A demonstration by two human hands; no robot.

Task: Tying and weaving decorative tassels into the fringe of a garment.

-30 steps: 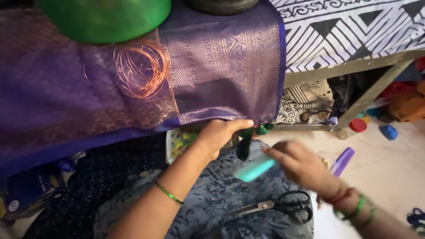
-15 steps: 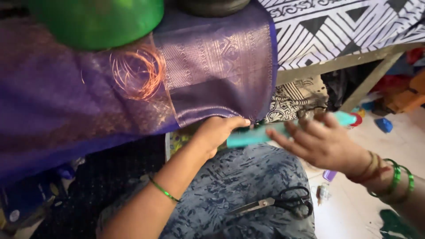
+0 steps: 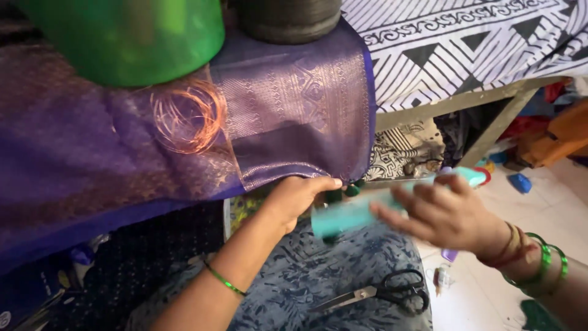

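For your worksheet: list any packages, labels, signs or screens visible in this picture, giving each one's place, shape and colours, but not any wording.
Small bottle-like container: on the pale floor right of the black-handled scissors, upright, light with a dark band; too small to tell more.
No signs or screens show.

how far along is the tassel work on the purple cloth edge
Done: a few dark green tassels hang at the corner of the purple cloth. In hand: the left hand pinches that hem while the right hand brings a teal comb, blurred. Left: the rest of the visible hem looks bare.
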